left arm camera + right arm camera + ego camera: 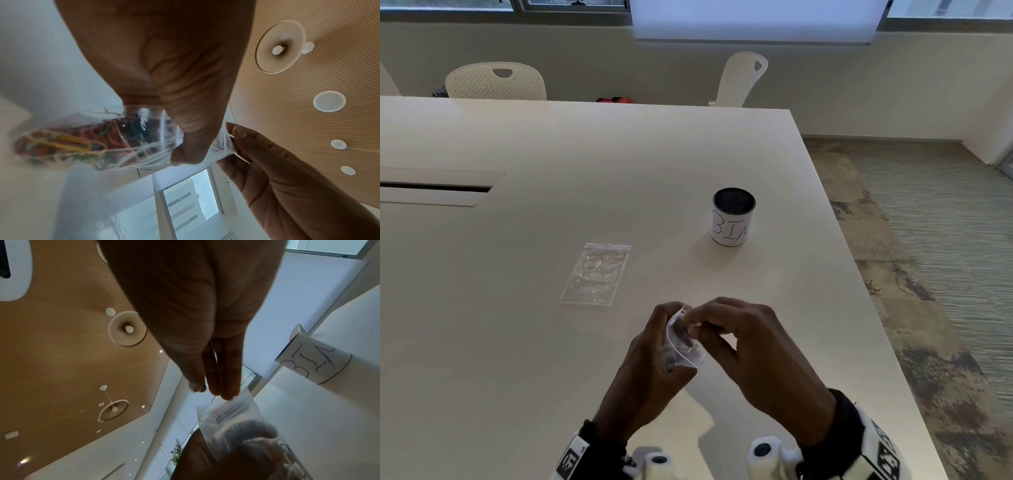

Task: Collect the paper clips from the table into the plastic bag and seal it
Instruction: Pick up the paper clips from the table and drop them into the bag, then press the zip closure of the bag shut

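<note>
Both hands hold a small clear plastic bag just above the white table near its front edge. My left hand grips the bag's body, with its thumb pressed on the plastic. My right hand pinches the bag's top edge with its fingertips. Several coloured paper clips lie bunched inside the bag. I cannot tell whether the strip along the top is closed. No loose clips show on the table.
A second clear bag lies flat on the table to the left, beyond the hands. A black mesh cup labelled BIN stands at the far right. The table's right edge drops to carpet. Two white chairs stand behind the table.
</note>
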Tool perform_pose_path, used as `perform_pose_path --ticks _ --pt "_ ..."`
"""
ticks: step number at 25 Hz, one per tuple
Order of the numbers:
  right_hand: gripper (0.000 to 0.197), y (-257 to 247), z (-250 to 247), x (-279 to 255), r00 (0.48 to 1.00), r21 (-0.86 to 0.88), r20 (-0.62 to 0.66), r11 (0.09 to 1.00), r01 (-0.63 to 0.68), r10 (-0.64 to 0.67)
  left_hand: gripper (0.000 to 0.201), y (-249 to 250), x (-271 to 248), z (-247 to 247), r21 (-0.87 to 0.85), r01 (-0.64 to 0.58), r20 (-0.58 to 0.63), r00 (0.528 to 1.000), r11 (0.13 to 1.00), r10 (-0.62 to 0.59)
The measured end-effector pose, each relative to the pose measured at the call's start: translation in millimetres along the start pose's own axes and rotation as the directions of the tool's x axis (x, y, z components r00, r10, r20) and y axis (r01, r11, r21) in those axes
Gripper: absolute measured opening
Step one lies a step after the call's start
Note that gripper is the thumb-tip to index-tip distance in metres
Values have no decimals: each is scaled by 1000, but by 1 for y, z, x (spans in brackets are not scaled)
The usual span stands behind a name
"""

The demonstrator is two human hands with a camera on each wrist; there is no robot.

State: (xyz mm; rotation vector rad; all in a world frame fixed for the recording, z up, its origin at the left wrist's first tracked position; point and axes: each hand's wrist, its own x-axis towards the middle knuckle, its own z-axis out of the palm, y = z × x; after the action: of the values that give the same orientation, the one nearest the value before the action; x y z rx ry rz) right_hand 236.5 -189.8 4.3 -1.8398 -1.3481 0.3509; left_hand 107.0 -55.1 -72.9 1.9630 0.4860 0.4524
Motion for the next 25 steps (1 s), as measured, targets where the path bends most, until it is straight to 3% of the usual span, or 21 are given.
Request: perform_pose_path --ticks 4,6,11,13,16,18,21,25 --pt "37 -13 2 -5 967 -213 217 973 -85 131 66 1 2 0 -35 -12 -34 999 999 10" --pt "31 -14 8 -4 959 -271 248 960 -64 134 64 3 4 2 -39 -28 -24 999 999 27" --pt "21 -9 5 -4 975 -330 167 940 -86 148 73 -2 -1 -7 -49 -4 62 998 999 7" --pt "17 -5 2 -4 980 -344 129 934 -102 154 65 -2 -3 -14 -126 7 70 998 992 2" --pt "13 3 2 -4 985 -313 82 942 -120 152 39 -3 -1 -17 -305 5 -60 998 952 -25" --pt "10 6 3 -4 989 -299 58 947 -115 139 30 -4 5 -15 -295 10 -161 985 955 -60" --pt "8 9 3 -2 992 -297 37 949 -102 119 15 -4 11 -15 -257 6 -209 976 966 -62" --pt "5 11 -4 -1 995 -273 4 958 -93 98 24 2 14 -21 -326 -37 -184 983 945 -26"
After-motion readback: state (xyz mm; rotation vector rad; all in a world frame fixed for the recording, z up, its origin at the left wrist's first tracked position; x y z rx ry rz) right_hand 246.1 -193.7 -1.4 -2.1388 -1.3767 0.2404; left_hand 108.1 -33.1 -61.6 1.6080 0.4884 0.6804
